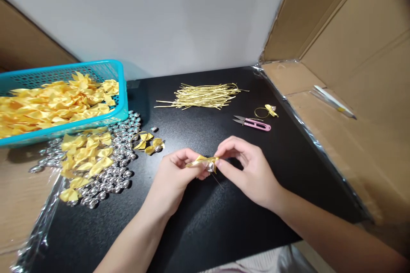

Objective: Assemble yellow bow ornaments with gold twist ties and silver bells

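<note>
Low over the black tabletop, my left hand and my right hand meet with fingertips pinched on a yellow ribbon bow. A small silver bell hangs at the bow between the two hands. From beneath it a thin strand sticks out down to the right; whether it is wire or thread I cannot tell. The fingers cover much of the bow. Left of my left hand lie two yellow bows with a bell and gold cord loops.
A turquoise basket full of yellow bows stands at the left. Silver bells and loose bows lie before it. Gold cords lie at the back; pink thread snips and a looped bow at the right, tweezers on cardboard.
</note>
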Demonstrator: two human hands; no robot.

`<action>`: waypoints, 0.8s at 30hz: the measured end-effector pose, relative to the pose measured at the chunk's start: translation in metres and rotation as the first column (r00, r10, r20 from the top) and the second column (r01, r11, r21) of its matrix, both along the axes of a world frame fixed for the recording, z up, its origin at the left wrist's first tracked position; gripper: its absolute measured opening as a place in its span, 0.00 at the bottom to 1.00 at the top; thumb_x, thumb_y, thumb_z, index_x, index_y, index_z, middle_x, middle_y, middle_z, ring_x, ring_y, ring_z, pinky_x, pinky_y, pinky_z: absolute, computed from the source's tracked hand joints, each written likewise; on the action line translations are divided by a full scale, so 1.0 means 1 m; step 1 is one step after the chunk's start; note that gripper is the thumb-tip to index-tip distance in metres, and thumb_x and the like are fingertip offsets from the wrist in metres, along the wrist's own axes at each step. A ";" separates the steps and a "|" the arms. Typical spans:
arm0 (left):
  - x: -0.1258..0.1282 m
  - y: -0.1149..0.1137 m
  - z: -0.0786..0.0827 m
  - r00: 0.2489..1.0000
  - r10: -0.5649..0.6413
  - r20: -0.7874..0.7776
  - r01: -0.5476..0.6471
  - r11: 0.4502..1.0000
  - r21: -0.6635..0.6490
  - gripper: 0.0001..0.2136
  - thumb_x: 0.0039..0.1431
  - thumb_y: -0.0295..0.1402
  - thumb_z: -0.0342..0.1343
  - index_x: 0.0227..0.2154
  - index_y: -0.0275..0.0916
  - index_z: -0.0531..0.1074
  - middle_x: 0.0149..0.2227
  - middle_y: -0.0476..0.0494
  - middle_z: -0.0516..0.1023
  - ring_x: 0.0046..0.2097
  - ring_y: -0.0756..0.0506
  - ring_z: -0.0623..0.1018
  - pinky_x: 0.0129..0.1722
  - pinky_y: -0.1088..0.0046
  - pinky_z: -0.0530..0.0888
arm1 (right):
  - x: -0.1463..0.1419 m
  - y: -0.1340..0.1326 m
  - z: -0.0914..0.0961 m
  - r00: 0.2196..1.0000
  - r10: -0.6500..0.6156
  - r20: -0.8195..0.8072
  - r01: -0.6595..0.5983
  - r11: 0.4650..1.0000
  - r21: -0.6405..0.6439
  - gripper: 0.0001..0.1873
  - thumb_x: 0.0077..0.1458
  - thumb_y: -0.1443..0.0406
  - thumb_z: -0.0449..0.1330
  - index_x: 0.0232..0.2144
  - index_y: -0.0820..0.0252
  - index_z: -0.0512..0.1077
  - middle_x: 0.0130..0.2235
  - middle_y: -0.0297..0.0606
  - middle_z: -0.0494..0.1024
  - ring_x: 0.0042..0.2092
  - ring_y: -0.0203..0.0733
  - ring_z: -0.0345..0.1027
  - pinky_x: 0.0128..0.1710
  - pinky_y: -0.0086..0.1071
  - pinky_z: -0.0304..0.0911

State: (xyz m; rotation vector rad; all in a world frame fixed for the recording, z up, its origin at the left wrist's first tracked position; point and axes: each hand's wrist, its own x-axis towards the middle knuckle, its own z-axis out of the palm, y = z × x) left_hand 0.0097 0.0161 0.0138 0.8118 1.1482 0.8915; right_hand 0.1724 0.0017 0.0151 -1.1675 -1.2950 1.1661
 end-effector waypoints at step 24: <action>0.010 -0.010 -0.009 0.986 0.168 0.015 -0.158 0.892 0.423 0.06 0.46 0.24 0.67 0.21 0.40 0.78 0.25 0.51 0.80 0.27 0.52 0.77 0.27 0.81 0.73 | -0.013 -0.009 -0.004 0.736 -0.208 -0.644 -0.254 0.798 -0.547 0.16 0.36 0.64 0.75 0.27 0.62 0.74 0.28 0.32 0.80 0.31 0.33 0.74 0.40 0.30 0.68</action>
